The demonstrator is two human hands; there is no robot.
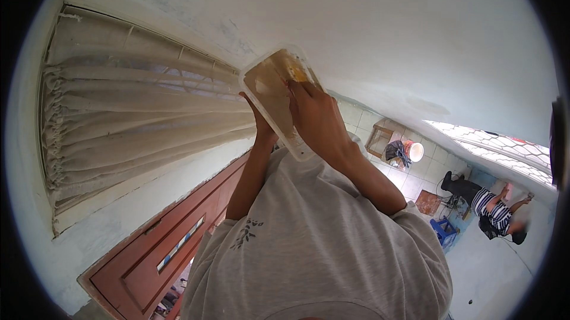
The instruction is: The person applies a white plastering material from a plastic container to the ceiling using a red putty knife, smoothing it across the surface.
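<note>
A translucent rectangular plastic container (300, 151) is held up in front of my chest, tilted. Its inside is coated with a tan-brown paste (270, 79), with a yellowish patch (295, 71) near the far right side. My left hand (263, 125) grips the container's left side; the thumb shows along the rim and the other fingers are hidden beneath. Reaching over the container from the right, my right hand (317, 117) has its fingers closed and curled down near the yellowish patch. What those fingers hold, if anything, cannot be made out.
Left are a curtained window (148, 106) and a reddish wooden door (142, 260). A pale wall (386, 35) rises ahead. Lower right, a wooden stool (386, 127), a white bucket (414, 151), a blue plastic stool (444, 231) and another person in a striped shirt (491, 208) stand on tiles.
</note>
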